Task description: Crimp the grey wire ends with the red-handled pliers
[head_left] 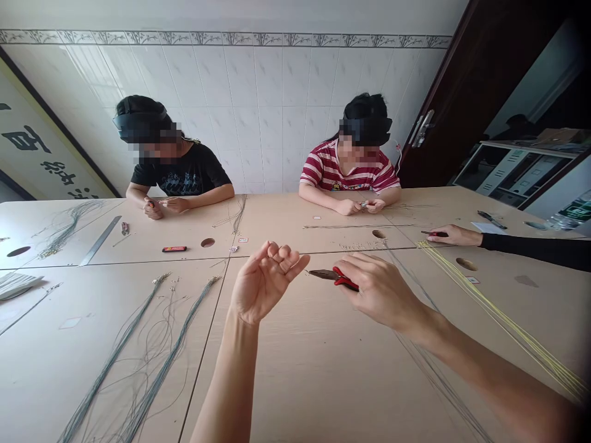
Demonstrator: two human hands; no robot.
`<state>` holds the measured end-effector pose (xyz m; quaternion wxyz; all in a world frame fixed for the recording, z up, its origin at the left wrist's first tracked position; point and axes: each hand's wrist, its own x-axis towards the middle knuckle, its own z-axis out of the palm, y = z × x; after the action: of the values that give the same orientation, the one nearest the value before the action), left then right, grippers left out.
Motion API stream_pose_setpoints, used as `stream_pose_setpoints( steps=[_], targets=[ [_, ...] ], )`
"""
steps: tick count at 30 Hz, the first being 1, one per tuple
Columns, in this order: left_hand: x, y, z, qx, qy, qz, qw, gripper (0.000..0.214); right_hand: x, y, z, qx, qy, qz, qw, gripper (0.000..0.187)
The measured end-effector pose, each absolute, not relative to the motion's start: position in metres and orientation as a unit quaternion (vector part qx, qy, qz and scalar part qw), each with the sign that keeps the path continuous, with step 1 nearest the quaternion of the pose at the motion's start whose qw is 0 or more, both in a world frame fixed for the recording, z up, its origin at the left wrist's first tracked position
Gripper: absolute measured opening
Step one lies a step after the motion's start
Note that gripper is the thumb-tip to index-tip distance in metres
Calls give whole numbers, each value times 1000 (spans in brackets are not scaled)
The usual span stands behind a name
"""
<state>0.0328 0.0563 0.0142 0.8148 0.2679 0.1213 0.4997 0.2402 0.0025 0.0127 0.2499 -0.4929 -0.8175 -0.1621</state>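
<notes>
My left hand (268,284) is raised above the table with its palm turned up. Its fingers are loosely curled and slightly apart, and I see nothing in the bare palm. In my right hand (383,295) is a pair of pliers (325,275) with red handles and dark jaws. The pliers point left, their tip close to my left hand's outermost finger. A tiny light speck shows at the tip, too small to name. Beyond the pliers, small metal pieces (357,245) lie scattered on the table (295,369).
Two bundles of grey-green cords (117,338) with metal ends lie at left. Yellow cords (498,314) stretch along the right, near a co-worker's hand (455,235) with a red-handled tool. Two people sit opposite. A ruler (100,240) and a red-black marker-like stick (174,249) lie farther back.
</notes>
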Motion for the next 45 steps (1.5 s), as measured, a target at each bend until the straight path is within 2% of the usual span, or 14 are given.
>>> stream_pose_setpoints(
  steps=[5,10,16,27,45],
  targets=[
    [44,54,22,219,93,511,826,31,241,0,13,-493,-825,-150,233,16],
    [43,60,22,240,132,463,843,33,243,-4,15,-488,-837,-155,195,18],
    [43,60,17,305,189,419,834,23,245,-8,15,-474,-847,-181,158,20],
    [47,64,8,409,246,388,788,26,247,-11,14,-437,-860,-221,144,22],
    [48,70,0,397,273,381,789,26,248,-11,7,-427,-863,-230,139,23]
  ],
)
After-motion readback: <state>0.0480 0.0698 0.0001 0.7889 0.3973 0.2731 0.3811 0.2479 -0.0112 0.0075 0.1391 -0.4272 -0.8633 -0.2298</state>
